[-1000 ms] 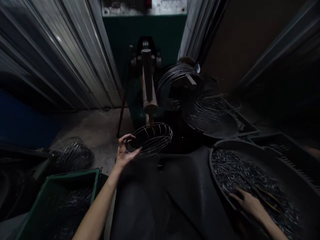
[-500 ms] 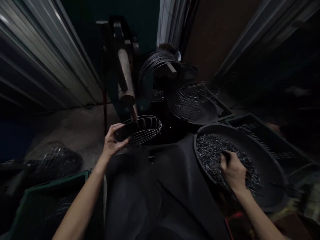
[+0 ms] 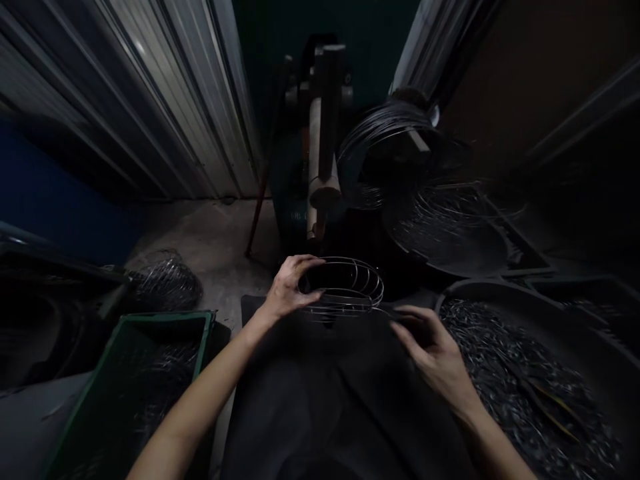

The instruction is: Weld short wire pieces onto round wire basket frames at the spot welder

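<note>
My left hand (image 3: pixel 287 288) grips the left rim of a round wire basket frame (image 3: pixel 345 288), held just below the tip of a green machine's arm (image 3: pixel 320 160). My right hand (image 3: pixel 433 347) hovers at the frame's right side with fingers pinched together; a thin wire piece seems to run from them toward the frame, too dark to be sure. A dark cloth (image 3: pixel 325 393) covers my lap beneath both hands.
A round dark pan (image 3: pixel 530 373) of several small metal pieces sits at right. Behind it are a coil of wire (image 3: pixel 385 143) and a tray of wire rings (image 3: pixel 450 227). A green crate (image 3: pixel 135 380) and a finished wire basket (image 3: pixel 165 283) lie at left. Corrugated metal walls flank the machine.
My right hand left the pan of metal pieces and came across to the frame's right side. My left hand kept its hold on the frame, which now sits nearer my lap.
</note>
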